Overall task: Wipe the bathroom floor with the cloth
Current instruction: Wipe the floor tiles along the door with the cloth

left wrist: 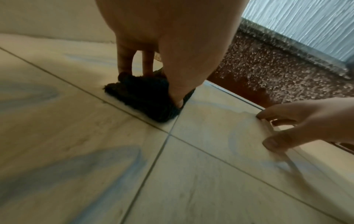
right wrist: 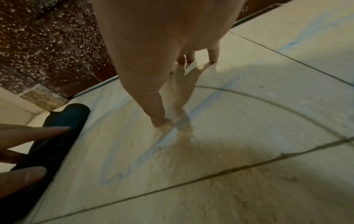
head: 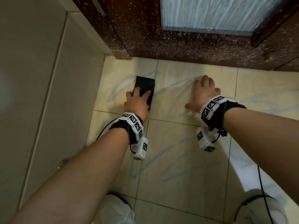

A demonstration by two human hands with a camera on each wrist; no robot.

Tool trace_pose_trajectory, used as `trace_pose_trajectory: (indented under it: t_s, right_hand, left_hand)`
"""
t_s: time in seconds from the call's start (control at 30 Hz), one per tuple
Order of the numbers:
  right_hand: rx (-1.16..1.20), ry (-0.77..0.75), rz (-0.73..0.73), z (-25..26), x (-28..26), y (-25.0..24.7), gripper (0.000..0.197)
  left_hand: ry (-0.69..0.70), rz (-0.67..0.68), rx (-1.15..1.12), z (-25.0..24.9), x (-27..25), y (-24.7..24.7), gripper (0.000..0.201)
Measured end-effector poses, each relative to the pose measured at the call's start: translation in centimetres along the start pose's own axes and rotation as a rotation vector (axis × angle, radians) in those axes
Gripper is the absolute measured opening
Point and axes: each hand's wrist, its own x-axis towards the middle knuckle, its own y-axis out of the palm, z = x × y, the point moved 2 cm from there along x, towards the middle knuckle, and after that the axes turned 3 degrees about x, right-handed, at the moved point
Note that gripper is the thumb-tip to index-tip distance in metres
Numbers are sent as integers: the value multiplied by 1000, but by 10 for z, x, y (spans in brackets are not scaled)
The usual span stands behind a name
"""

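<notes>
I see my left hand (head: 136,103) pressing the folded dark terry cloth (head: 145,87) flat-fingered beside my spread right hand (head: 203,92) on the cream tiled floor (head: 178,151).

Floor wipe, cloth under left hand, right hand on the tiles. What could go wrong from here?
1. The right hand braces on glossy, possibly wet floor and may slip.
2. The folded cloth is narrow, so the blue streaks nearer the shoes could be missed.
3. The left hand covers only the cloth's near end; it may unfold.
</notes>
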Motion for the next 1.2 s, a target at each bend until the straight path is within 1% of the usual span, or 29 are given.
trace_pose_trajectory:
  t_s: [0.13,0.3,0.4,0.53,0.63,0.77,0.87,1.07,1.13,1.2]
  right_hand:
    - [7,-2,-10,0,0,1,106]
    - [31,-17,-4,-4,-2,2,109]
    - [37,-14,-8,-4,-2,1,110]
    - [31,2,3,-1,-2,1,109]
    - [36,4,4,-1,-1,1,107]
    - [25,3,1,-2,1,1,106]
    - [9,12,-3,-2,1,2,105]
    - [-20,19,-32,1,1,5,104]
    - [-32,27,-15,3,0,4,106]
    - [-35,25,-4,4,-1,3,109]
  left_hand:
    - [7,-12,3,1,-1,3,60]
    - [53,-31,26,10,1,3,59]
    - [50,-35,50,16,4,2,60]
    - [-2,-56,46,36,9,-2,61]
    - [-75,-73,47,58,13,-7,61]
    - [-175,-45,-3,73,15,-12,60]
    - [-186,-5,-60,70,13,-8,61]
    - [-192,8,-118,54,11,-8,63]
    - [-159,2,-118,40,8,-5,63]
    - [-85,-4,-117,19,4,0,62]
